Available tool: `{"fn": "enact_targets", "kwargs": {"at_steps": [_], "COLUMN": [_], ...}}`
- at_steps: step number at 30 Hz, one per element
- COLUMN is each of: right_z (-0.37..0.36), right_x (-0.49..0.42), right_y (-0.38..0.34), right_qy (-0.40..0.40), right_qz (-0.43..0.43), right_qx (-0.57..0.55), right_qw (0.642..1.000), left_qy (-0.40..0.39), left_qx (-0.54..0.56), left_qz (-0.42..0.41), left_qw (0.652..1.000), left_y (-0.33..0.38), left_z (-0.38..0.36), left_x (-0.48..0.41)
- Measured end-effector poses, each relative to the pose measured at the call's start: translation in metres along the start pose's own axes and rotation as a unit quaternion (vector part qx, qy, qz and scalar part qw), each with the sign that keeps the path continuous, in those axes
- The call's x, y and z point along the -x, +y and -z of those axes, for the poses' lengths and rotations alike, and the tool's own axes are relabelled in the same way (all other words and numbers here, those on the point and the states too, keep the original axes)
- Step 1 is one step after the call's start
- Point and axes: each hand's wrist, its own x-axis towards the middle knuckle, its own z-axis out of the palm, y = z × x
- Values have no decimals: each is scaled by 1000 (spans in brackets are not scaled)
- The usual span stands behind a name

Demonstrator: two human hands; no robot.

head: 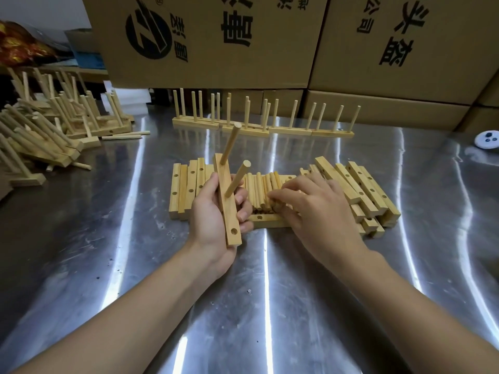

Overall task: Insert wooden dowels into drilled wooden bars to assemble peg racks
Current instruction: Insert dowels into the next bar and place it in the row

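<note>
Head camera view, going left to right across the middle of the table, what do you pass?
Heap of finished racks → drilled bars → left hand holding a bar with two dowels → loose dowels → right hand → stacked bars → white round object.

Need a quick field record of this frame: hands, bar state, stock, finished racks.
left hand: grips bar, tilted off the table
bar: two dowels in, near-end hole empty
right hand: on loose dowels, grasp hidden
blank bars: stacked right of the dowels, more on the left
finished racks: row at the back, pile at far left
table: shiny metal
</note>
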Motion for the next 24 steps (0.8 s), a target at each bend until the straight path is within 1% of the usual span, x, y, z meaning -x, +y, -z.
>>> {"fn": "enact_targets", "kwargs": {"at_steps": [2,3,5,8,9,11,12,13,15,18,19,20,22,24], "right_z": [1,2,7,12,14,20,23,25,27,26,25,25,25,26], "right_x": [3,5,8,14,16,17,17,17,17,15,15,16,16,17], "right_y": [2,3,3,0,0,-1,-2,-2,-3,-7,-8,-9,-10,-10], "right_qy": [48,74,116,138,134,107,90,76,55,36,30,25,21,21], "right_qz": [-34,-66,-136,-211,-238,-284,-297,-303,-306,-298,-294,-289,-276,-264], "right_qx": [-62,-118,-243,-355,-408,-534,-580,-607,-640,-701,-710,-713,-708,-691], "right_qw": [996,988,954,900,871,789,753,731,702,647,639,638,650,672], "left_qy": [3,4,3,0,0,2,0,-4,-18,-32,-33,-37,-46,-51], "left_qx": [5,7,9,10,11,19,23,26,23,26,28,31,37,40], "left_qz": [3,3,4,6,8,12,11,7,0,-6,-6,-3,2,5], "left_qw": [1000,1000,1000,1000,1000,1000,1000,1000,1000,999,999,999,998,998], "left_y": [1,1,0,-1,-2,-1,0,1,2,3,3,4,5,7], "left_z": [0,0,1,1,1,0,0,0,-1,-5,-6,-7,-8,-9], "left_x": [-1,-1,-1,-1,-1,-1,-1,-1,1,4,6,7,9,10]}}
